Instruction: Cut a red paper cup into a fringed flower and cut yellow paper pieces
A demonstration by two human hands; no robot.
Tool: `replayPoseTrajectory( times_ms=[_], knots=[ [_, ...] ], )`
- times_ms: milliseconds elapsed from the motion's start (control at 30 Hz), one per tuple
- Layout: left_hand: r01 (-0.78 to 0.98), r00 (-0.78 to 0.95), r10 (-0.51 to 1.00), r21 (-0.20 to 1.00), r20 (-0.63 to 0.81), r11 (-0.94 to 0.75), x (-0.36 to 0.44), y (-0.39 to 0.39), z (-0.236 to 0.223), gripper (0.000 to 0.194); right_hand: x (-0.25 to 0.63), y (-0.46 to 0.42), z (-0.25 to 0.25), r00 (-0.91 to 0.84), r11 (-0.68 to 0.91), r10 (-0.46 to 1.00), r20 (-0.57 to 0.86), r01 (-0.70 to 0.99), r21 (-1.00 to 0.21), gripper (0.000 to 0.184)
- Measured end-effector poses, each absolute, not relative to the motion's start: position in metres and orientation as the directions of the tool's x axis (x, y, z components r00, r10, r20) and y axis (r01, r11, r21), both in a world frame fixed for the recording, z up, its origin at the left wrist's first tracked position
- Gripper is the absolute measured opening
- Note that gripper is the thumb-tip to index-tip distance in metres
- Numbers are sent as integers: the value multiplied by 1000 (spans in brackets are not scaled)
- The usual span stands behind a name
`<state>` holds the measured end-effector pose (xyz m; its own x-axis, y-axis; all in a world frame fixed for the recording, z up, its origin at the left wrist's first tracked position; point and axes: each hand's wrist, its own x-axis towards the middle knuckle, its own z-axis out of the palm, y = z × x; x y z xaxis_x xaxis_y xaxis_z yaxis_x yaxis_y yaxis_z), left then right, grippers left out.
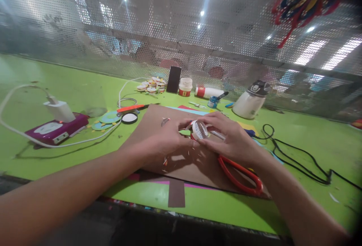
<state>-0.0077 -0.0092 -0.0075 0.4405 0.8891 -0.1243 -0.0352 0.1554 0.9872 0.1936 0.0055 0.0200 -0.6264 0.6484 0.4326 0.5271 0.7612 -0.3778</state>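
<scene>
Forearms (85,185) crossing front edge of bench (220,210); left hand (166,136), right hand (229,135) together pinching white ring (201,130), probably steadying it; red-handled scissors (258,186) lying near board's (206,168) front-right corner.

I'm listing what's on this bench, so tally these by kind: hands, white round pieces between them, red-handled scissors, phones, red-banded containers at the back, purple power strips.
Hands: 2 (left hand, right hand)
White round piece: 1
Red-handled scissors: 1
Phone: 1
Red-banded containers: 2 (upright jar, bottle on its side)
Purple power strip: 1
Total: 8
</scene>
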Motion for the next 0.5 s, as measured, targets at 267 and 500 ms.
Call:
replayPoseTrajectory(
  times_ms=[267, 500],
  knots=[
    [-34, 399, 908, 988, -126, 152, -10, -4, -12, 68, 194, 6, 17, -628, 783, 618, 473, 545, -299, 35],
    [-232, 472, 880, 955, -56, 185, -8, 1, -14, 68, 196, 4, 18, -638, 808, 583, 503, 521, -275, 44]
  ],
)
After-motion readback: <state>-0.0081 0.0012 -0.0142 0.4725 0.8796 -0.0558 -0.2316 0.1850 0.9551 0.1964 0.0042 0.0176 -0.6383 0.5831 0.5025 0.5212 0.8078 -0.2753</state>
